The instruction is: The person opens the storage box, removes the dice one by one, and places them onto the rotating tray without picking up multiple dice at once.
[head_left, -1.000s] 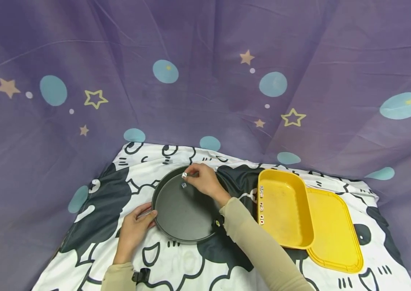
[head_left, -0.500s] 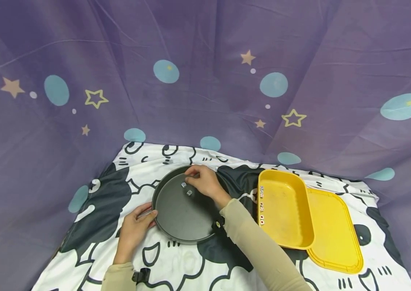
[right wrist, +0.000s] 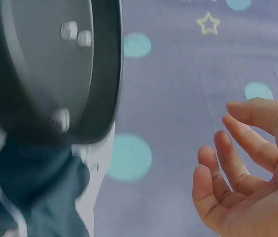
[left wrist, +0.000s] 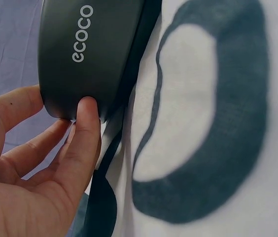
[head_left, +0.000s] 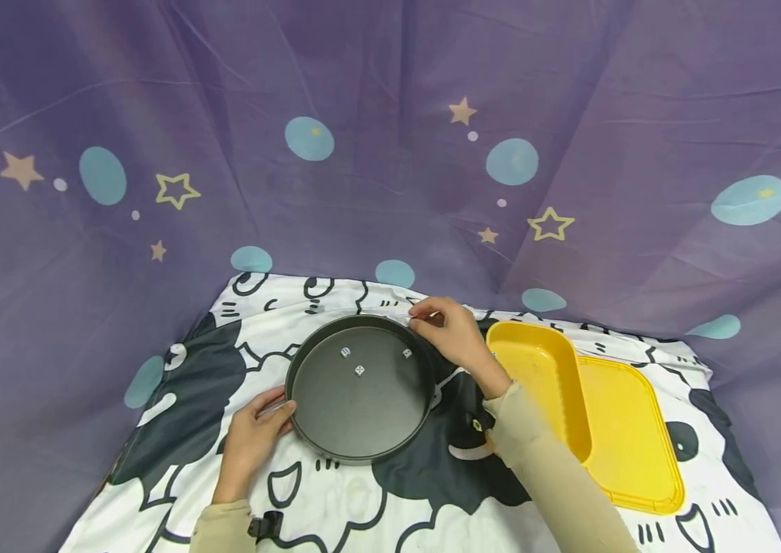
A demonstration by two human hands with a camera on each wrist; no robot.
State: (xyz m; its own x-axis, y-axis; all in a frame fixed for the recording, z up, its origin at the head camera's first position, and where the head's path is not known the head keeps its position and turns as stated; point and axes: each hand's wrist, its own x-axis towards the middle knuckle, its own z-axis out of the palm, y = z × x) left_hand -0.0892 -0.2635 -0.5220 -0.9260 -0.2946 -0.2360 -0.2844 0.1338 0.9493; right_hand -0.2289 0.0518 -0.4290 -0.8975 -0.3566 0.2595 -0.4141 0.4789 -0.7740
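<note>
A dark round pan (head_left: 355,418) with raised sides lies on the cloth and holds three small white dice. One die (head_left: 345,352) is toward the back left, another die (head_left: 359,370) is just in front of it, and a third die (head_left: 407,353) lies by the right wall. My left hand (head_left: 255,438) touches the pan's left side; in the left wrist view its thumb (left wrist: 87,111) presses the outer wall beside the "ecoco" lettering. Just beyond the pan's back right rim is my right hand (head_left: 448,330), fingers loosely bent. The right wrist view shows nothing between them.
To the right stands a yellow tub (head_left: 545,369), partly covered by the right forearm. Beside it a flat yellow lid (head_left: 628,430) lies on the black-and-white patterned cloth (head_left: 335,499). A purple curtain (head_left: 362,200) hangs behind.
The right hand has let go of a die, which now rests in the pan, and has moved right past the rim. The third die has come into view. The left hand stays put.
</note>
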